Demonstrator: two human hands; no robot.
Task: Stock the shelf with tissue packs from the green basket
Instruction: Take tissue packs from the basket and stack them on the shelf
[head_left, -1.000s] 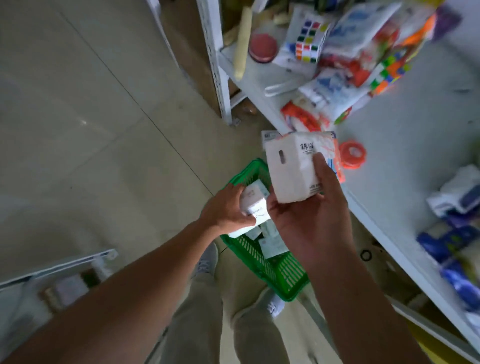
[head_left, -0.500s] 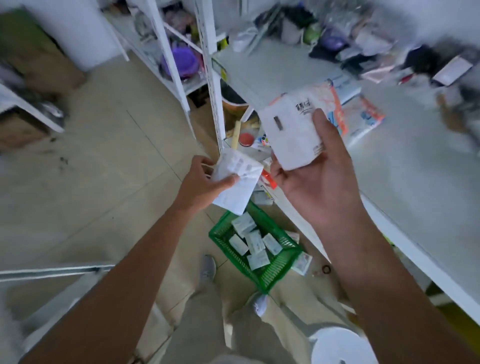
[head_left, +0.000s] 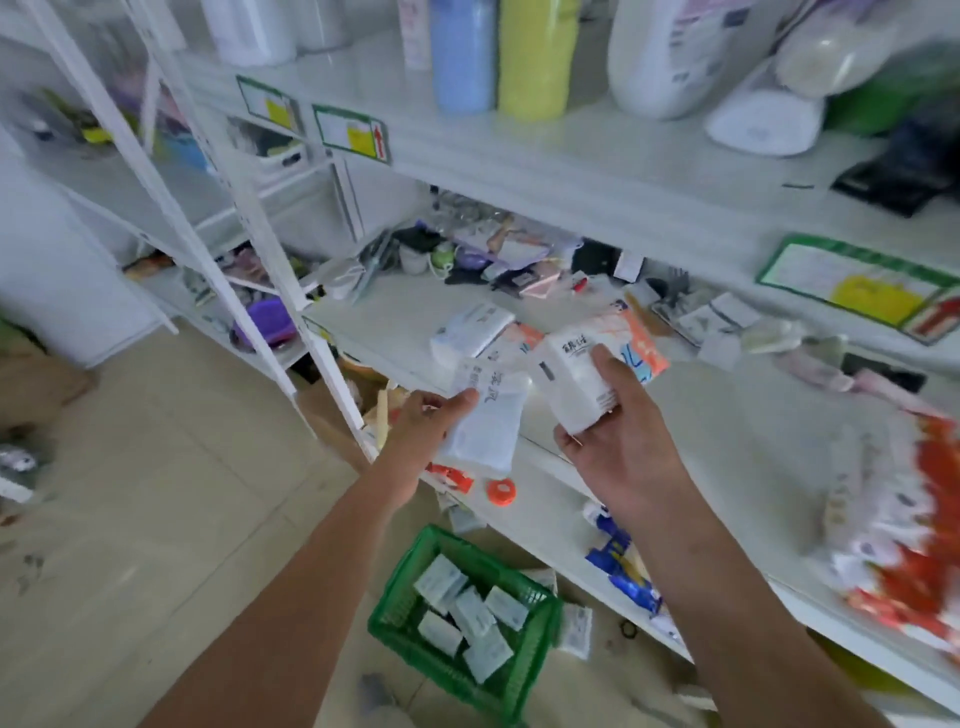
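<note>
Small retail shop. White metal shelving (head_left: 545, 171) in long open tiers, green-bordered price labels (head_left: 350, 134) fixed along the shelf edges. Bottles (head_left: 462, 57) lined up on the top tier, mixed packaged goods (head_left: 498, 254) loose at the far side of the middle tier. Green shopping basket (head_left: 400, 597) on the tiled floor (head_left: 156, 519), near.

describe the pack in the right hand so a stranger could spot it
On the white metal shelf unit, look before the middle board. There the right hand grips a blocky white plastic-wrapped tissue pack. Unlike the flatter limp white pack in the left hand, it is cube-like with dark characters on top.
</note>
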